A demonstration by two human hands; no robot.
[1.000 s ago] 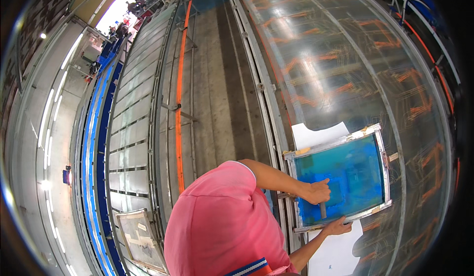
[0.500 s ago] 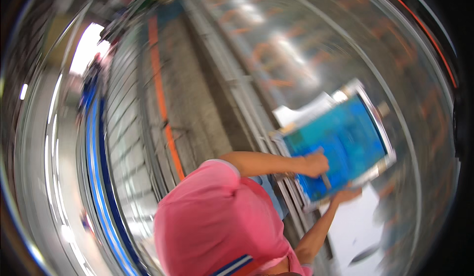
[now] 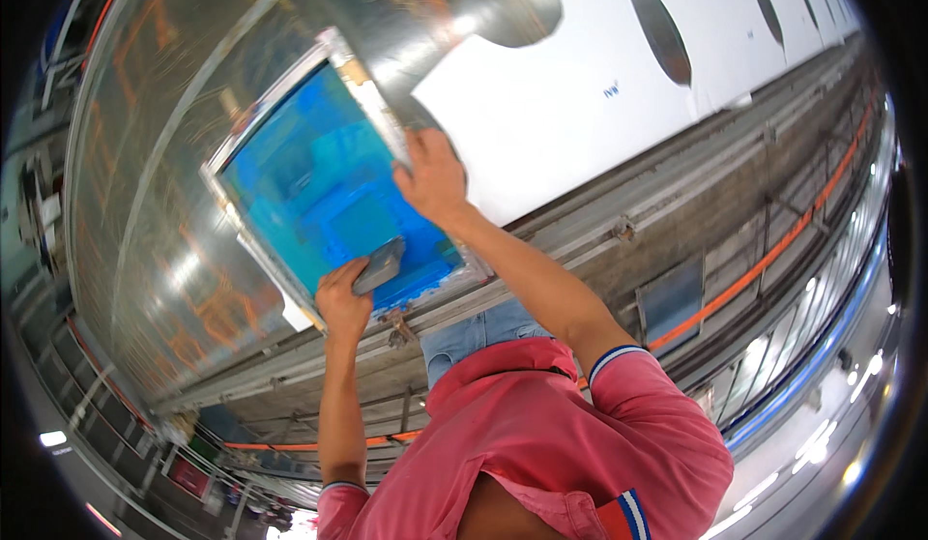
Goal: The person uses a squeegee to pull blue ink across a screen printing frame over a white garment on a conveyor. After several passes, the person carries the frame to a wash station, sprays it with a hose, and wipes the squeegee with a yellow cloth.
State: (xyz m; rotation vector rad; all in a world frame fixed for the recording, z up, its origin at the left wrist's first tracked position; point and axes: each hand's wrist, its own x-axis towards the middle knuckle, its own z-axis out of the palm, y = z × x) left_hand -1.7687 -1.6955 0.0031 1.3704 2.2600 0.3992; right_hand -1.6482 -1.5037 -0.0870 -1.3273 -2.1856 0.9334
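A screen-printing frame [image 3: 222, 187] with blue ink on its mesh [image 3: 290, 173] lies over a long metal table [image 3: 164, 308]. My left hand [image 3: 343, 293] holds a grey squeegee [image 3: 382, 264] at the frame's lower part, where the blue ink is thickest. My right hand [image 3: 425, 173] grips the frame's right side. Beside that hand, white cut fabric pieces [image 3: 541, 124] lie in a row along the table toward the upper right, the nearest bearing a small blue print [image 3: 611, 88]. A white edge of another piece [image 3: 295, 313] shows at the frame's lower left.
A metal rail [image 3: 623, 229] runs along the table's edge by my body. Beyond it are a concrete floor [image 3: 677, 192], a long orange bar [image 3: 749, 279] and racks with lights at the right. More metalwork [image 3: 87, 405] stands at the lower left.
My view has swung round sharply with my body, bringing the row of white pieces into sight. The squeegee and the frame remain in my hands.
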